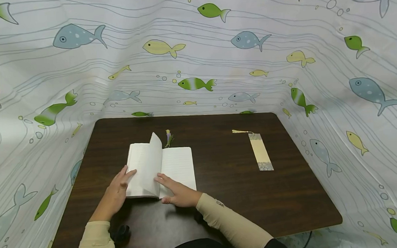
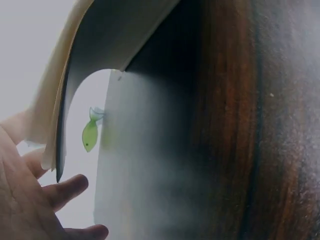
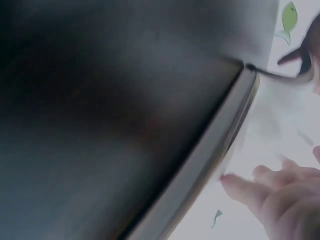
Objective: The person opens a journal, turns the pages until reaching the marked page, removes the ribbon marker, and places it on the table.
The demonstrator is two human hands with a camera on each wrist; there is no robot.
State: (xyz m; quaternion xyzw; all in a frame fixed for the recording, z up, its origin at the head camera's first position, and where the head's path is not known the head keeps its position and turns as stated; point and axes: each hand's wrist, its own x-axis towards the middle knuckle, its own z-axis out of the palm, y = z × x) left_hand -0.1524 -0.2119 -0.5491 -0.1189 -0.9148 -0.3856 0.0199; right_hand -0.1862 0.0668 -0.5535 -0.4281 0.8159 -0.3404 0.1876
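An open notebook [image 1: 178,165] lies on the dark wood table, with lined paper on its right side. One loose page [image 1: 156,151] stands up near the spine, curving at the top. At the left edge, my left hand [image 1: 116,189] holds the notebook, thumb over the paper; in the left wrist view the cover [image 2: 95,45] bends upward beside the fingers [image 2: 67,192]. Near the spine, the extended fingers of my right hand [image 1: 180,191] touch the paper at the foot of the raised page. A multicoloured tassel [image 1: 168,138] sticks out past the top edge.
On the right of the table [image 1: 224,206] lies a cream bookmark [image 1: 261,150] with silvery ends and a yellow tassel [image 1: 240,131]. A white curtain [image 1: 195,63] printed with fish surrounds the table's back and sides.
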